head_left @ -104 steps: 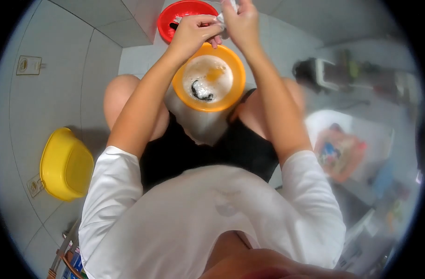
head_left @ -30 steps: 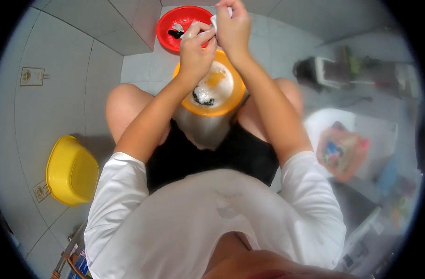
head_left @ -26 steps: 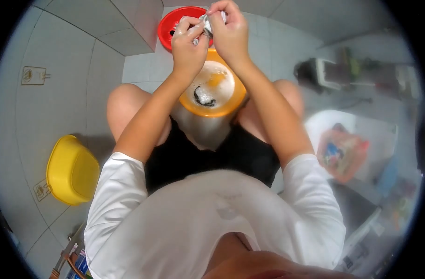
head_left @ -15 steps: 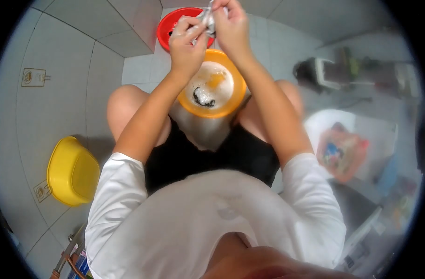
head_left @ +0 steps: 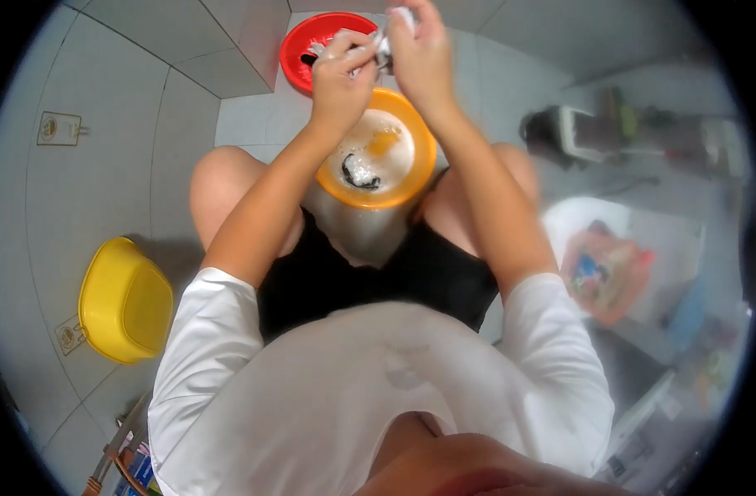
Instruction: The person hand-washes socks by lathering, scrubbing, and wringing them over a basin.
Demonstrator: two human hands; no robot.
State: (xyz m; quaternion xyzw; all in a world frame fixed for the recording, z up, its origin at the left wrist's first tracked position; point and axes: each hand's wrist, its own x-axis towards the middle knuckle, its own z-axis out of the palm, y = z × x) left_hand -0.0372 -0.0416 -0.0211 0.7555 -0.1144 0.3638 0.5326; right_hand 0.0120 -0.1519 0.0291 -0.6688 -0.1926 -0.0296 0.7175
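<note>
A small white and grey cloth [head_left: 385, 51], bunched up, is held between both hands above the far edge of the orange basin. My left hand [head_left: 342, 83] is closed on its left side, fingers curled towards it. Wrapped round its other side is my right hand [head_left: 423, 64], with a white bit showing above the fingers. Below, the orange basin [head_left: 425, 165] holds cloudy, sudsy water. A black-and-white wet item [head_left: 361, 174] floats in it. Behind my left hand stands a red basin [head_left: 290, 51] containing white and dark items, partly hidden by the hand.
A yellow basin [head_left: 122, 302] hangs on the tiled wall at left. On the right, blurred, are a white basin [head_left: 560, 217], a pinkish bag [head_left: 614, 302] and dark objects further back. My knees flank the orange basin.
Both hands have shifted slightly right and nearer to me with the cloth. The cloth looks more bunched between them, and more of the red basin's contents show.
</note>
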